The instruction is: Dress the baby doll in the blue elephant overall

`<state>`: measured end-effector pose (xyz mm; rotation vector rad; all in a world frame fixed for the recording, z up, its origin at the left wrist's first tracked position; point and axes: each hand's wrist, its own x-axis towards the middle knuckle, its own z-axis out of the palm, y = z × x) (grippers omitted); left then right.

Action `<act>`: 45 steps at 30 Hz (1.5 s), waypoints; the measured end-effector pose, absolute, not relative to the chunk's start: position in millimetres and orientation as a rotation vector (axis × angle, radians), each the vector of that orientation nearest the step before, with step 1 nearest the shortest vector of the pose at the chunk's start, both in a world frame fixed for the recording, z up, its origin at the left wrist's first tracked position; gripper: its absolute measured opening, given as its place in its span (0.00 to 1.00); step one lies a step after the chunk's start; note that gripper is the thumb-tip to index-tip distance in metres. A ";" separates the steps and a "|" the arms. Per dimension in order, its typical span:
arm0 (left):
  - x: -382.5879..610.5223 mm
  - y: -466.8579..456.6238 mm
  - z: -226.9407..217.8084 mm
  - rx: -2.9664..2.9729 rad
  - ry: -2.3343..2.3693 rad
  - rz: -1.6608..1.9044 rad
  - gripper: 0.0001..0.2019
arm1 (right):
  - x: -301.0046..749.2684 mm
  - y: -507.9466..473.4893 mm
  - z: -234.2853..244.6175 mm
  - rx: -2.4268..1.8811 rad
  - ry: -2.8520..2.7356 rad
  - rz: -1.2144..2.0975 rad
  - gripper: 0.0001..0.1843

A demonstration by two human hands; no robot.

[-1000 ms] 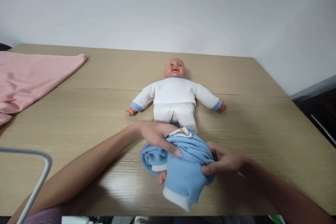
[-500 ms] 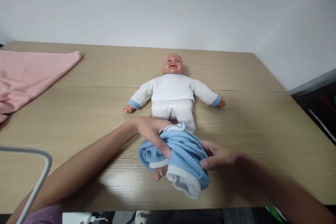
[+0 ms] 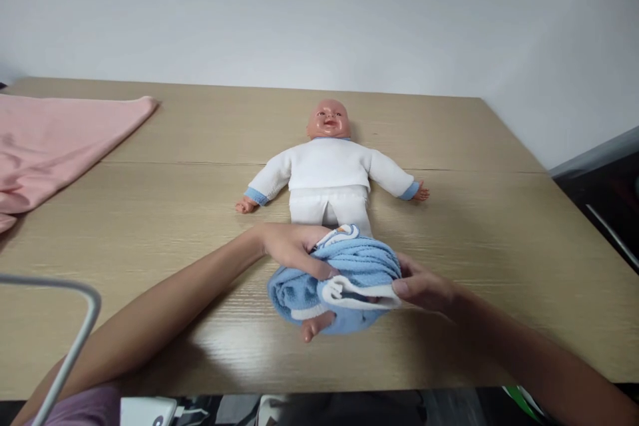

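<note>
A baby doll [image 3: 329, 170] in a white top and white trousers lies on its back on the wooden table [image 3: 499, 226], head away from me. Bunched blue fleece trousers [image 3: 354, 266] with white cuffs cover its lower legs; one bare foot [image 3: 314, 327] sticks out below. My left hand [image 3: 294, 247] grips the left side of the blue fabric with closed fingers. On the other side my right hand [image 3: 424, 287] pinches the white cuff.
A pink cloth [image 3: 54, 143] lies spread at the table's far left. A grey metal bar [image 3: 74, 339] curves in at the lower left. The white wall stands behind the table, and a dark area lies beyond its right edge.
The blue trouser leg that hung toward me has been gathered up; its white cuff now sits bunched over the doll's leg, and both hands moved slightly toward the doll.
</note>
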<state>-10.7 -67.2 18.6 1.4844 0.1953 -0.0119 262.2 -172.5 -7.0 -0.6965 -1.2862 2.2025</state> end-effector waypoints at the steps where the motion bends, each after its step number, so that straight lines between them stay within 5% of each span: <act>1: -10.5 -67.6 18.6 1.482 0.205 -0.001 0.16 | 262.1 -173.2 -3.6 -0.690 -1.292 2.179 0.31; 6: -6.7 -72.8 24.3 1.472 0.252 0.017 0.22 | 255.9 -186.9 4.2 -0.951 -1.223 1.924 0.31; 14: 0.1 -93.2 49.6 1.181 0.229 -0.280 0.21 | 243.9 -220.0 17.8 -1.272 -1.518 1.131 0.11; 21: 11.0 -104.4 45.2 1.681 0.548 0.053 0.06 | 226.2 -254.9 15.0 -1.481 -1.189 1.363 0.29; 27: 20.7 -117.2 43.4 2.073 0.674 0.190 0.12 | 204.9 -296.1 -3.6 -1.553 -0.907 1.352 0.34; 38: 23.9 -139.1 42.1 2.430 0.717 0.134 0.24 | 178.1 -327.1 -26.0 -1.558 -1.077 1.054 0.23; 45: 18.4 -141.4 55.4 2.409 0.845 -0.115 0.25 | 202.0 -309.2 -37.6 -1.673 -1.279 0.506 0.08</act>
